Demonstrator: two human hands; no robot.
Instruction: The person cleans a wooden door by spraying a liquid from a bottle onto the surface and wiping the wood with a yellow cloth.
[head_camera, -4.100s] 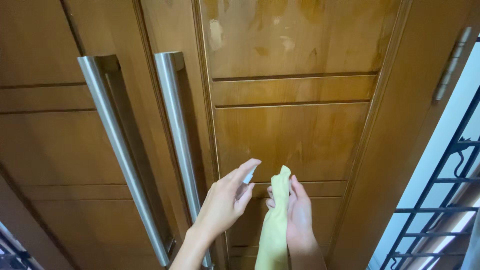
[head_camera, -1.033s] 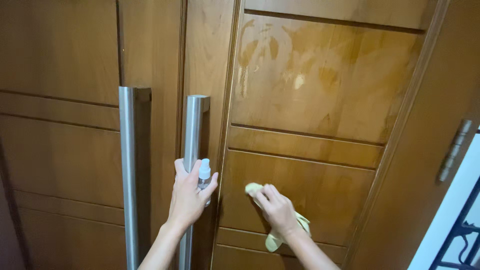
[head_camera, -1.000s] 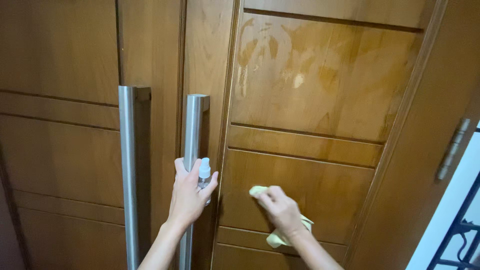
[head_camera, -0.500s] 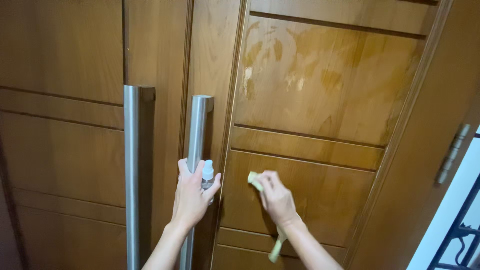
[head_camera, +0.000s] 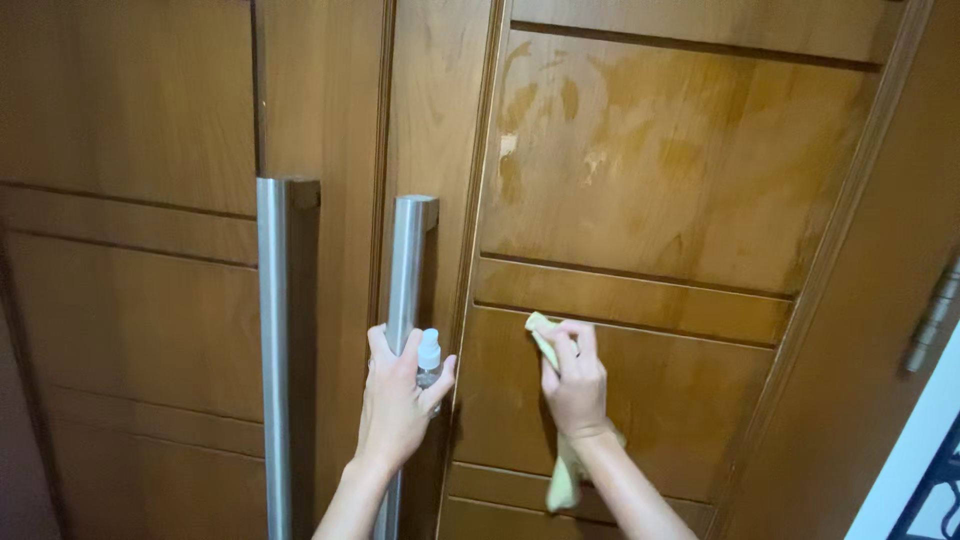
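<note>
- The left hand (head_camera: 397, 400) is wrapped around a small clear spray bottle (head_camera: 429, 358), fingers closed on it, with the white cap poking up between the thumb and the forefinger.
- The same hand lies against the right steel handle (head_camera: 409, 270), low on the bar; the bottle sits just beside the bar on its right.
- The right hand (head_camera: 574, 378) is clamped on a yellow cloth (head_camera: 563, 478), fingers curled and pressing it flat to the door (head_camera: 640, 160).
- One corner of the cloth peeks out above the fingertips, right at the groove that tops the lower panel (head_camera: 680, 400); the rest hangs down below the wrist.
- The cloth touches the upper left part of that lower panel, near the door's inner edge.
- The big panel above shows pale smears and patchy streaks on the wood.
- A second steel handle (head_camera: 273, 330) stands upright on the left door (head_camera: 120, 200), parallel to the first and a little apart from it.
- A metal hinge (head_camera: 935, 318) shows at the right edge on the frame, with a bit of dark grille (head_camera: 925, 495) in the bottom right corner.
</note>
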